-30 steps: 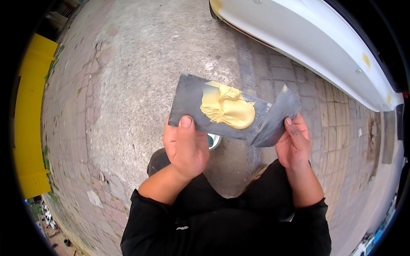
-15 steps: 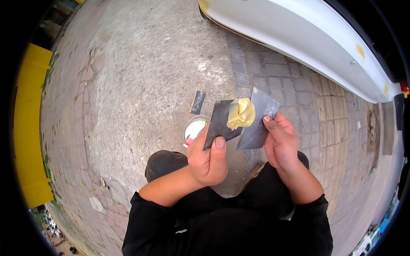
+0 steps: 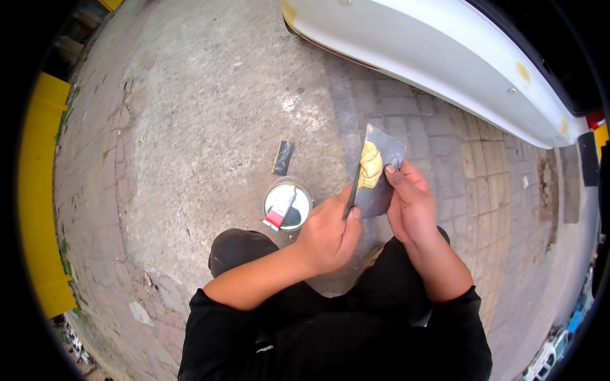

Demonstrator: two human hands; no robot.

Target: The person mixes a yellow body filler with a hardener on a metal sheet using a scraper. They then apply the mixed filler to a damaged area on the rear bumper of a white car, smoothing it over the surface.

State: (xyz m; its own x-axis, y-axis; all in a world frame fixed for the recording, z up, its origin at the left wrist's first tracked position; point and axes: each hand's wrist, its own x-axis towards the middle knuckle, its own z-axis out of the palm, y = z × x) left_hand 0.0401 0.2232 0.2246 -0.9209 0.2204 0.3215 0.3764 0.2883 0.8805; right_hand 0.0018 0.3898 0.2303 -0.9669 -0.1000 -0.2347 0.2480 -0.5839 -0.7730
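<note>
My right hand (image 3: 414, 204) grips a flat grey putty spreader (image 3: 386, 145) between thumb and fingers. A thick lump of yellow putty (image 3: 370, 166) lies on that spreader's face. My left hand (image 3: 327, 238) is closed on a second, darker spreader (image 3: 351, 195), now seen almost edge-on. Its edge meets the left side of the putty, close against the other spreader. To the left of my left hand stands a round tin (image 3: 307, 194) on the ground. A white tube with a red end (image 3: 283, 206) lies across the tin's top.
A small dark rectangular piece (image 3: 283, 157) lies just beyond the tin. White car bodywork (image 3: 438, 60) with yellowish patches runs along the upper right. Concrete (image 3: 197, 120) and paving bricks (image 3: 483, 184) form the ground. At the far left is a yellow panel (image 3: 41, 197).
The left spreader has turned from showing its broad face to nearly edge-on and moved right against the other. The putty now sits on the right spreader. More of the tin shows.
</note>
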